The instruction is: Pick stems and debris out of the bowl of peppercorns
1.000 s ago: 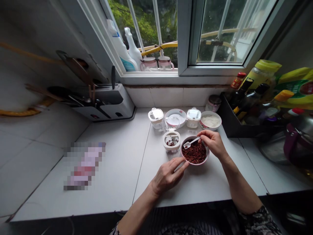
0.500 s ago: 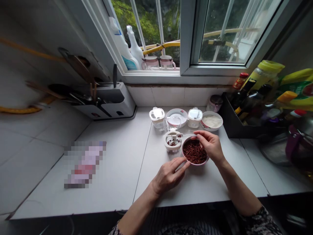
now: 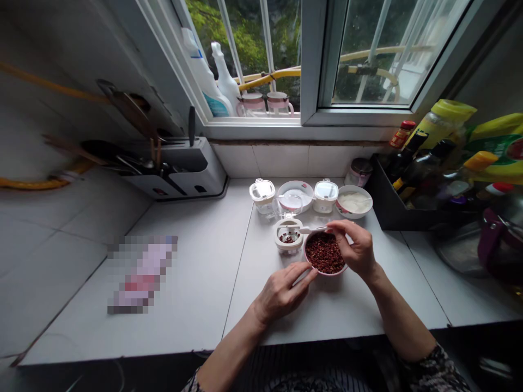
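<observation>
White spoon [image 3: 314, 229] in the right hand [image 3: 354, 247], over the eleven o'clock edge of a pink-rimmed bowl [image 3: 327, 274] of dark red grains on the bench [image 3: 192, 288].
Lettering on the spray bottle [image 3: 219, 104] at the bowl's eleven and the yellow-green bag [image 3: 492, 140] at its two is unreadable. The spoon's scoop points to nine, towards the jar [image 3: 288, 250], long axis nearly nine-to-three. The right grip pinches the handle; the left hand's [image 3: 284, 291] fingers touch the bowl's seven o'clock rim, clamped or not I cannot tell.

The head-worn camera looks down across the counter [image 3: 192, 272] toward the window [image 3: 312, 65].
</observation>
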{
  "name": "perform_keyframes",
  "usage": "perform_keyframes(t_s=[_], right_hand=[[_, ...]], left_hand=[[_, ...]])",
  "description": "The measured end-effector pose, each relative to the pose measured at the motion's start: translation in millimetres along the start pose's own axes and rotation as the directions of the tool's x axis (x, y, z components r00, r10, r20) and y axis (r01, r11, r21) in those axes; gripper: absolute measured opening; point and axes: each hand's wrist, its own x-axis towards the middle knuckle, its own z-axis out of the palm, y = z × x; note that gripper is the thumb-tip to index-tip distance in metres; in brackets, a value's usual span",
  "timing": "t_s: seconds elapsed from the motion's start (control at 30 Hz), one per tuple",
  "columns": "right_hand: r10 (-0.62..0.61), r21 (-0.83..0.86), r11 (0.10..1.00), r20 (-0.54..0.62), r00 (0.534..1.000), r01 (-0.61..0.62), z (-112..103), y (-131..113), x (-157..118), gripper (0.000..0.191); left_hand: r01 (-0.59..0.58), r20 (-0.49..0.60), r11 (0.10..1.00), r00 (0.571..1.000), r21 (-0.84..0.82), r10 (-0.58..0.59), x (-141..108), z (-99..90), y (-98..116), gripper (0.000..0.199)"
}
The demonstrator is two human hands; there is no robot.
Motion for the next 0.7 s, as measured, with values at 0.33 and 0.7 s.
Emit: perform_keyframes(t_s=[0.33,0.7], right_hand=[[0.251,-0.107,0.966,0.155,0.956,-0.236,-6,15,7,0.022],[0.465,0.04,0.874,0.22,0.857,-0.484,-6,18,7,0.02]], left_hand=[[0.001,0.009,1.0,1.0,0.007,-0.001,0,-0.9,0,0.034],[0.009,0.014,1.0,1.0,0.0,-0.009,-1,-1.0,0,0.036]])
